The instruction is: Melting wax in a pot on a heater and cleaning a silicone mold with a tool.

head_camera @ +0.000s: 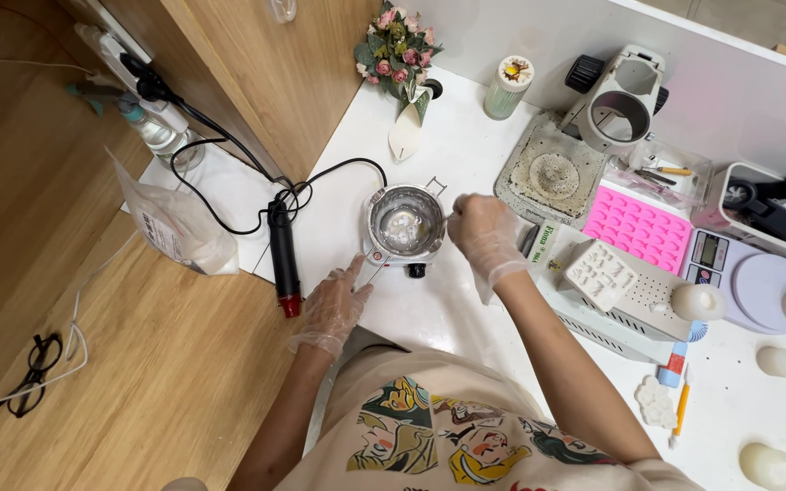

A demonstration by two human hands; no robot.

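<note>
Right hand [484,232], gloved, closed around a thin stirring stick [448,216] reaching into metal melting pot [405,223] at centre of white table [429,309]. Left hand [334,305], gloved, relaxed open, fingertips at pot handle [373,269]. Black heat tool [282,256] just left; pink silicone mould [640,227] well right.

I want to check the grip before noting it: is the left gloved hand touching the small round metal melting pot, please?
Touching: the head view shows the left hand's fingertips on the handle of the metal pot.
</note>
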